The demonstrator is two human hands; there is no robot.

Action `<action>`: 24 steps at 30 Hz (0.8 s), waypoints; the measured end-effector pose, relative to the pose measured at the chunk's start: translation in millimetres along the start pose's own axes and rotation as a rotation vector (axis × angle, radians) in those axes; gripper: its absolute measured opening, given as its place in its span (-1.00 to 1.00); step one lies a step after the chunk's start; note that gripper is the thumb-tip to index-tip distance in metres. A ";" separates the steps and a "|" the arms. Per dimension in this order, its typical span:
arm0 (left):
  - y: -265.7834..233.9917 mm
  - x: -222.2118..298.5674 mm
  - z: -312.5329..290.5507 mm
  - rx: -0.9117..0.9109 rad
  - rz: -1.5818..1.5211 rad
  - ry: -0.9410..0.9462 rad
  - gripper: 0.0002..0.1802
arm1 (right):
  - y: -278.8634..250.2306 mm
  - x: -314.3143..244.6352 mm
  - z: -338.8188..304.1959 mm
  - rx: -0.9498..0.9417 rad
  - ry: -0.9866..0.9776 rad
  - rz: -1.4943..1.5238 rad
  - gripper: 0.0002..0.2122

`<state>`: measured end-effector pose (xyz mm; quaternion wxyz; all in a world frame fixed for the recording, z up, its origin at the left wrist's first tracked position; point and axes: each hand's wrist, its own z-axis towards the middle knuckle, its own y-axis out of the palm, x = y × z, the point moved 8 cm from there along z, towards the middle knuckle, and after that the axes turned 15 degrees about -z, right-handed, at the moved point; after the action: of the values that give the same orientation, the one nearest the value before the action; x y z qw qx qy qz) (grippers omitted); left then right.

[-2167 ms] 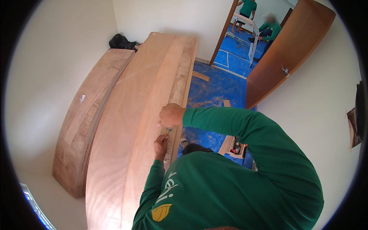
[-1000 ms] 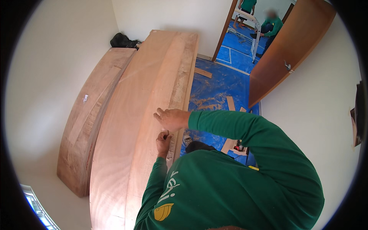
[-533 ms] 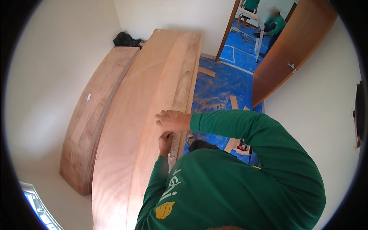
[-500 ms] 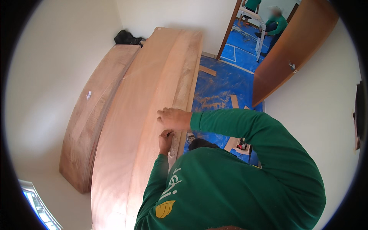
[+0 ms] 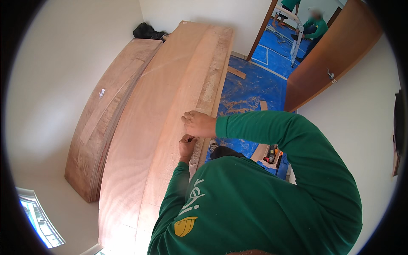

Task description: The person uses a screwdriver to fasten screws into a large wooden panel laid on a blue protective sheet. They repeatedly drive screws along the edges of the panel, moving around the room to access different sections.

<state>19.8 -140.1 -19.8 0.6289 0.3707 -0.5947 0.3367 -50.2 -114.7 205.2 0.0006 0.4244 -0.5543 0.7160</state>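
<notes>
With right hand [image 5: 198,124] loosened from a fist, grip unreadable, and left hand [image 5: 186,148] pinching something dark [image 5: 191,139], perhaps a tool, kept working over the right wooden panel [image 5: 159,108].

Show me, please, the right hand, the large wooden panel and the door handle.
Right hand [image 5: 199,123]: head view, back of hand.
Large wooden panel [image 5: 157,106]: head view, broad upper face.
Door handle [image 5: 330,74]: head view, lever.

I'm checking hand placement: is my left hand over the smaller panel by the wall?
No, your left hand is over the larger, paler wooden panel, close to your right hand.
</notes>
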 end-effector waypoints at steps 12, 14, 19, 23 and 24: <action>2.2 -4.4 0.9 0.030 0.069 0.050 -0.75 | -2.9 -0.7 -3.7 -0.034 0.000 0.015 -0.81; 1.6 0.3 0.5 0.048 0.087 0.037 -0.74 | -5.2 -4.5 -5.2 -0.039 -0.033 -0.009 -0.82; 9.5 14.3 4.0 -0.196 0.164 0.101 -0.80 | -6.7 0.5 -22.2 -0.036 -0.018 -0.093 -0.83; 8.3 16.6 4.4 -0.263 0.073 0.135 -0.80 | 0.8 -1.5 -23.8 -0.123 -0.081 -0.250 -0.82; 5.8 15.7 4.2 -0.239 0.083 0.139 -0.80 | 0.0 -3.8 -21.4 -0.122 -0.099 -0.287 -0.81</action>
<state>13.7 -141.1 -3.7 0.6938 0.2443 -0.6003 0.3141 -60.8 -95.9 202.4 0.1012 0.5332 -0.5300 0.6516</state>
